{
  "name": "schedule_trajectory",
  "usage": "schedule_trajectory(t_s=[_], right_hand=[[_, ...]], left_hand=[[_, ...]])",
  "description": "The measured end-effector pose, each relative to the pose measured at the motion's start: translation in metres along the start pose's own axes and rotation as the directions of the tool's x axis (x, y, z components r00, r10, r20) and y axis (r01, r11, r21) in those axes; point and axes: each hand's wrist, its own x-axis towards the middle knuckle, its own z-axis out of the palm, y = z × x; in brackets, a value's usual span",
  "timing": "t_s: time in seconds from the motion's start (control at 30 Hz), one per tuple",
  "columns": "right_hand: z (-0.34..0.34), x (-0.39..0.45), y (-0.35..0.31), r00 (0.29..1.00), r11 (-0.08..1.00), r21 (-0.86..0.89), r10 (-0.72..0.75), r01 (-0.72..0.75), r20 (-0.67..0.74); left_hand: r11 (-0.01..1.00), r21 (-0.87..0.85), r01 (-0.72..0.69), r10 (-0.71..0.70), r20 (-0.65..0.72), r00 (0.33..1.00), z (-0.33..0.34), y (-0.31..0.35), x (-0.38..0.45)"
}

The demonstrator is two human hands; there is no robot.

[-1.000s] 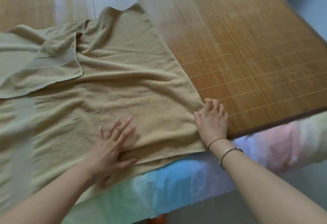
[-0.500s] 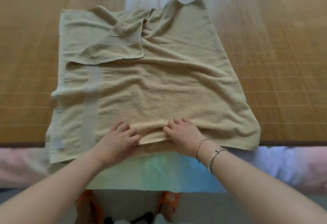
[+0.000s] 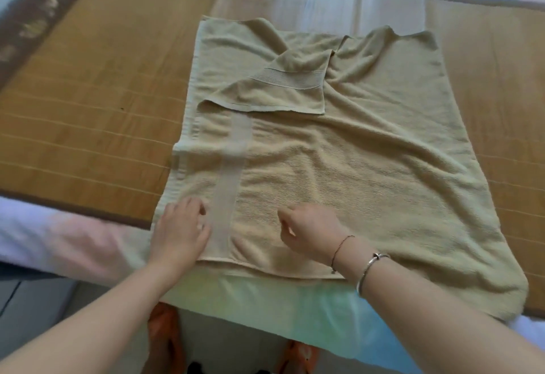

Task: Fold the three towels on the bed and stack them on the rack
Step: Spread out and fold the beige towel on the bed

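Head view: left hand (image 3: 180, 230) presses flat on towel (image 3: 354, 167); right hand (image 3: 309, 230) curled, pinching it.

A bedroom in a home is shown. A bed (image 3: 295, 314) is seen from its near edge, its mattress covered by a pastel sheet (image 3: 73, 243) in pink, green and blue. Over the sheet a woven bamboo sleeping mat (image 3: 88, 114) with a dark fabric border is spread. A beige bath towel (image 3: 368, 173) is laid across the mat and reaches over the bed's near edge. Below that edge, a grey tiled floor (image 3: 35, 308) and orange slippers (image 3: 160, 332) can be made out.
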Motion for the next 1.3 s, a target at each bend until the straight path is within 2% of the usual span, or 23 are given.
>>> schedule_trajectory(t_s=[0.07, 0.13, 0.27, 0.4, 0.5, 0.6, 0.8, 0.9, 1.03, 1.07, 1.13, 1.2, 1.3], right_hand=[[0.006, 0.037, -0.031, 0.999, 0.993, 0.118, 0.011, -0.007, -0.038], [0.011, 0.072, -0.059, 0.999, 0.972, 0.233, 0.030, -0.020, -0.039], [0.018, 0.133, -0.102, 0.999, 0.927, 0.370, 0.051, -0.055, 0.020], [0.022, 0.173, -0.119, 0.994, 0.889, 0.445, 0.093, -0.110, 0.061], [0.020, 0.191, -0.122, 0.988, 0.937, 0.335, 0.049, -0.097, 0.148], [0.019, 0.206, -0.126, 0.976, 0.990, 0.130, 0.026, -0.055, 0.215], [0.011, 0.221, -0.134, 0.989, 0.977, -0.195, -0.054, 0.080, 0.135], [0.011, 0.219, -0.140, 0.990, 0.973, -0.183, -0.143, 0.142, 0.009], [0.025, 0.214, -0.145, 0.984, 0.980, -0.085, -0.176, 0.179, 0.034], [0.027, 0.214, -0.145, 0.989, 0.989, -0.021, -0.142, 0.143, 0.048], [0.022, 0.213, -0.141, 0.997, 0.974, 0.227, 0.009, -0.027, 0.081], [0.014, 0.208, -0.131, 0.985, 0.867, 0.467, 0.154, -0.170, 0.073], [-0.011, 0.198, -0.096, 0.932, 0.674, 0.691, 0.362, -0.261, -0.001]], left_hand=[[0.947, -0.121, 0.299, -0.302, -0.011, 0.953, -0.013, -0.035, 0.012], [0.864, -0.238, 0.445, -0.445, 0.056, 0.894, -0.017, -0.065, 0.025], [0.757, -0.414, 0.505, -0.424, 0.276, 0.863, -0.017, -0.088, 0.046], [0.777, -0.432, 0.457, -0.370, 0.274, 0.888, -0.014, -0.089, 0.058], [0.811, -0.393, 0.433, -0.352, 0.263, 0.898, -0.013, -0.090, 0.060], [0.843, -0.341, 0.416, -0.319, 0.308, 0.897, -0.006, -0.094, 0.057], [0.844, -0.334, 0.420, -0.292, 0.372, 0.881, -0.006, -0.106, 0.057], [0.823, -0.322, 0.468, -0.338, 0.384, 0.859, -0.012, -0.116, 0.054], [0.797, -0.343, 0.497, -0.372, 0.369, 0.852, -0.010, -0.125, 0.042], [0.793, -0.354, 0.495, -0.371, 0.363, 0.854, -0.009, -0.125, 0.040], [0.808, -0.348, 0.475, -0.372, 0.322, 0.870, -0.011, -0.121, 0.039], [0.839, -0.311, 0.447, -0.378, 0.258, 0.889, -0.016, -0.117, 0.041], [0.882, -0.279, 0.379, -0.341, 0.177, 0.923, -0.034, -0.104, 0.062]])
